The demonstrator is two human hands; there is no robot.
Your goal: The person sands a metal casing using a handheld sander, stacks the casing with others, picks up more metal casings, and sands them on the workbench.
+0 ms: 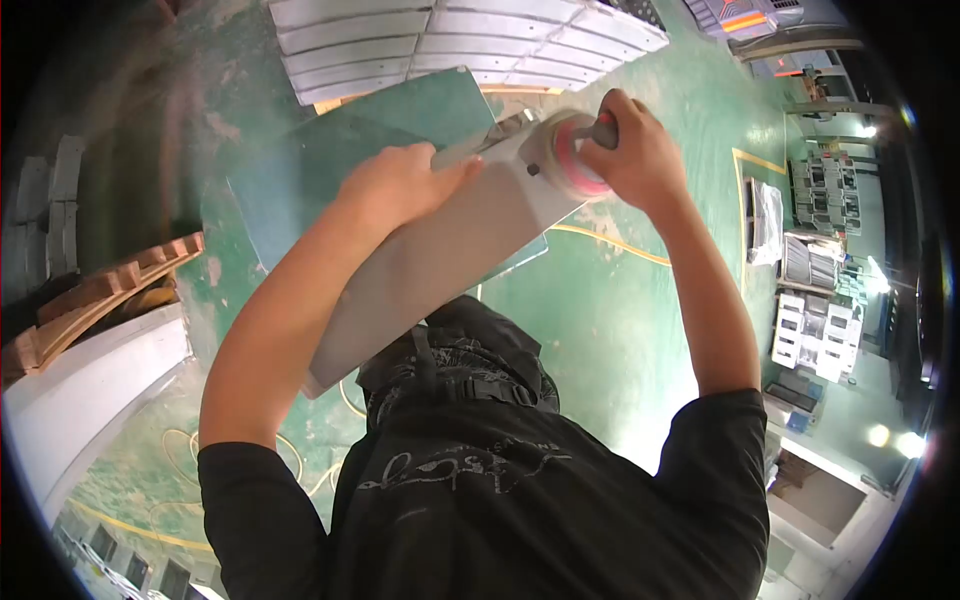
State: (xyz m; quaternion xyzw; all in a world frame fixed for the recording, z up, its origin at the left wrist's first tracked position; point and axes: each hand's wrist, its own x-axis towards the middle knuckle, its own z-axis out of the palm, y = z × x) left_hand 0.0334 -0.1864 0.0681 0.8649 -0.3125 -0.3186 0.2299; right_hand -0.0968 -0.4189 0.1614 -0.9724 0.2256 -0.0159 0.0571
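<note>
A long grey box-like part [450, 235] lies at a slant across the middle, in front of my body. My left hand [405, 180] rests on its upper edge, with the fingers curled over that edge and the thumb along the face. My right hand [635, 150] is wrapped round the dark handle of a round tool [580, 155] with a pink-red ring. The tool's disc is against the right end of the grey part, near a small dark hole.
Below the part is a dark green tabletop [300, 190]. Stacked pale panels [460, 45] stand beyond it. A wooden pallet [110, 290] is at the left. A yellow hose [610, 240] runs over the green floor. Stacked parts [820, 330] line the right side.
</note>
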